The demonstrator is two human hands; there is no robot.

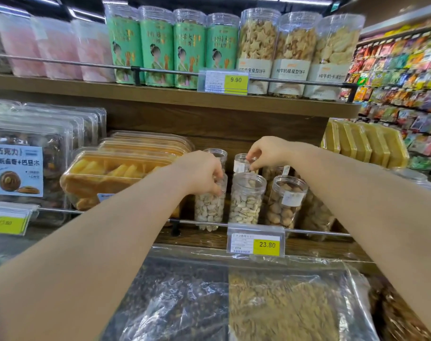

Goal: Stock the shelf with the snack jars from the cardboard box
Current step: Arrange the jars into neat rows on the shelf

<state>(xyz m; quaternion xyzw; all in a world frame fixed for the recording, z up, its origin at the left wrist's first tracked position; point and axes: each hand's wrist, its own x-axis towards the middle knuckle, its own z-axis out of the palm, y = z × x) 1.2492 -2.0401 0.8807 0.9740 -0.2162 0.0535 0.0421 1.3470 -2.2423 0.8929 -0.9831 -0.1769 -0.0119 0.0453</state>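
Your left hand (204,173) curls its fingers over the top of a pistachio jar (209,210), which stands upright at the front of the wooden shelf (204,238), just behind the metal rail (313,233). Your right hand (268,151) pinches the lid of a second jar (241,164) one row back. A third jar (246,200) stands between them, above the yellow 23.80 price tag (256,242).

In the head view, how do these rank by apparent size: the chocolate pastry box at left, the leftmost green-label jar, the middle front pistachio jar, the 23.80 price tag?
1. chocolate pastry box
2. leftmost green-label jar
3. middle front pistachio jar and 23.80 price tag: about alike, not ranked.
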